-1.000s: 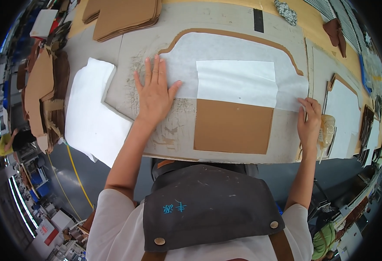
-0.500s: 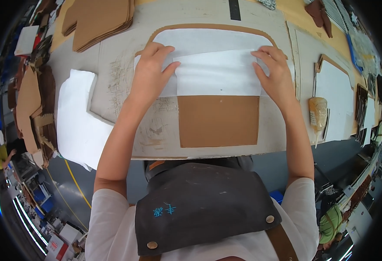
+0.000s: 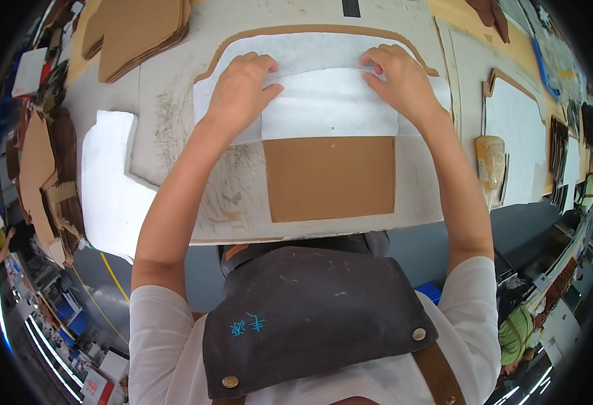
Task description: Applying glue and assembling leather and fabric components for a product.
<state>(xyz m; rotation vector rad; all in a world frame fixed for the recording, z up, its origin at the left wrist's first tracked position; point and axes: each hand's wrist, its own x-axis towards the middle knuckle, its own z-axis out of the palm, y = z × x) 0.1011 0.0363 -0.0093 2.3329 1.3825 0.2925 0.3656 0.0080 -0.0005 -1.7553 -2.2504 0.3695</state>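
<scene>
The big grey worktable (image 3: 175, 121) holds a white shaped fabric sheet (image 3: 323, 50). Both hands now press a smaller white rectangle sheet (image 3: 330, 108) flat, fingers spread: left hand (image 3: 239, 88), right hand (image 3: 401, 81). A second ago, the right hand was off to the side. A brown cardboard square (image 3: 330, 177) sits just below the fingers.

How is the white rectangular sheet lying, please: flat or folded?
Flat: the white rectangular sheet lies spread, left hand and right hand pressing it.

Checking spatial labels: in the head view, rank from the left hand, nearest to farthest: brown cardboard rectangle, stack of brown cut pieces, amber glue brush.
1. Brown cardboard rectangle: just below the left hand, toward the person.
2. Stack of brown cut pieces: upper left.
3. Amber glue brush: far right, beyond the right hand.
</scene>
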